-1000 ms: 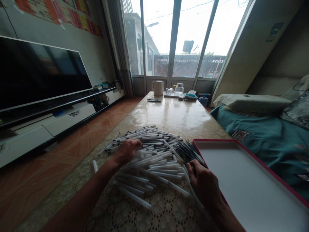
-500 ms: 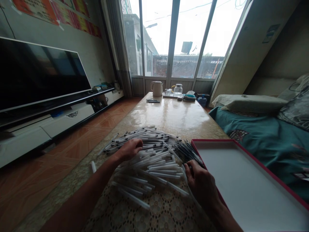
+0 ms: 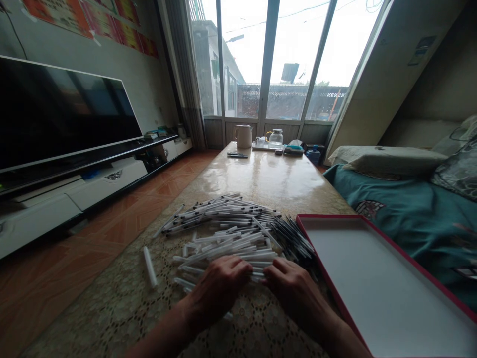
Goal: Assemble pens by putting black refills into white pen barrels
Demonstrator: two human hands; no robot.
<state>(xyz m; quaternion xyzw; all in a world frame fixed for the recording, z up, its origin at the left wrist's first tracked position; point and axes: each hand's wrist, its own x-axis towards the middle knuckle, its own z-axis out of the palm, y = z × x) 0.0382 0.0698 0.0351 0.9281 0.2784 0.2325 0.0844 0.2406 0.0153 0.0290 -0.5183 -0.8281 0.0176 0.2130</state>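
Observation:
A big heap of thin white pen barrels (image 3: 227, 228) lies on the lace-covered near end of a long table (image 3: 268, 179), with a bundle of dark refills (image 3: 294, 238) at its right side. My left hand (image 3: 218, 288) and my right hand (image 3: 294, 288) sit side by side at the heap's near edge. Their fingers curl down onto the nearest white barrels and come together at the middle. Whether they grip a barrel is hidden under the fingers. One white barrel (image 3: 150, 267) lies alone to the left.
A shallow red-rimmed white tray (image 3: 376, 278) sits at the right of the heap. At the table's far end stand a white jug (image 3: 244, 135), a glass pot (image 3: 276, 138) and a remote (image 3: 237, 155). A television (image 3: 55, 114) is left, a teal sofa (image 3: 417, 214) right.
My left hand has come back from the heap's left side, and my right hand from the dark refills. Both now meet at the heap's near edge.

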